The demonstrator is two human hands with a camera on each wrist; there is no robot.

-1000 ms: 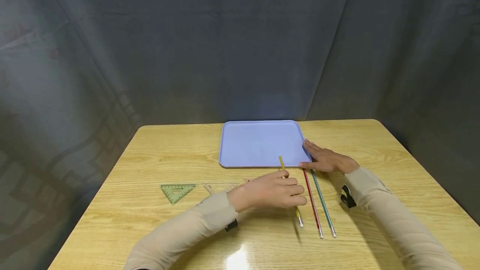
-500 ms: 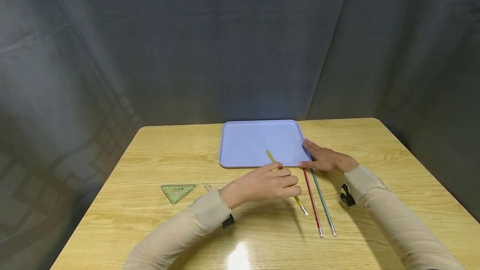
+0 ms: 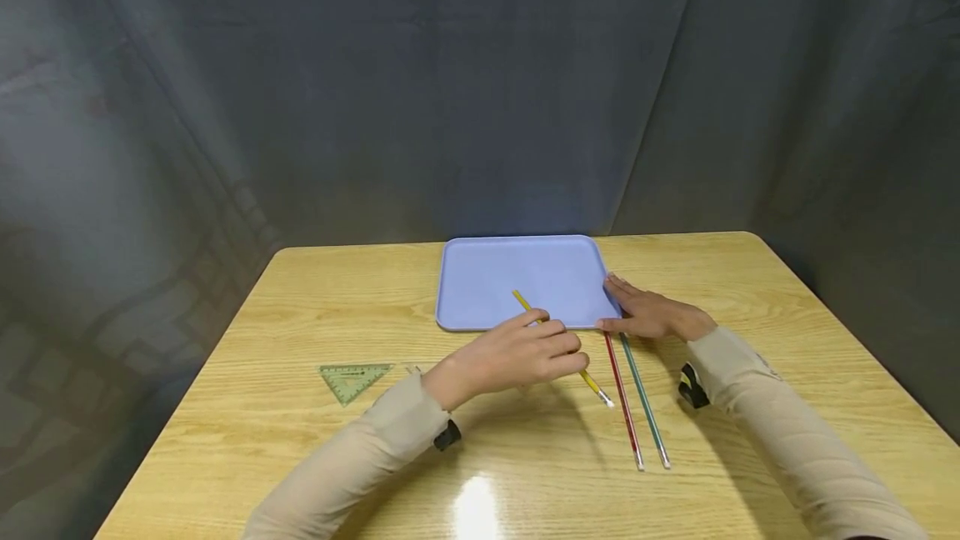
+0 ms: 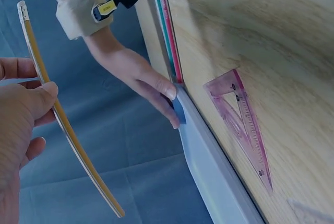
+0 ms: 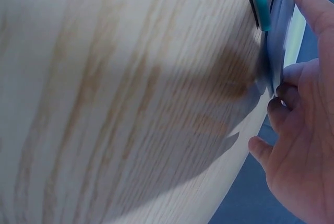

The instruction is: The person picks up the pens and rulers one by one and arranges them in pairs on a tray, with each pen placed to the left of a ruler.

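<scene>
The left hand (image 3: 517, 354) is pinching a thin yellow paintbrush (image 3: 558, 347) between thumb and fingers, holding it lifted off the table (image 3: 300, 440). The brush is slanting, its plain handle end reaching over the near edge of the blue tray (image 3: 517, 273) and its pale bristle tip pointing away from the tray. The right hand (image 3: 651, 315) is lying with relaxed fingers touching the tray's near right corner. A red paintbrush (image 3: 621, 398) and a teal paintbrush (image 3: 643, 400) are lying side by side just before that corner.
</scene>
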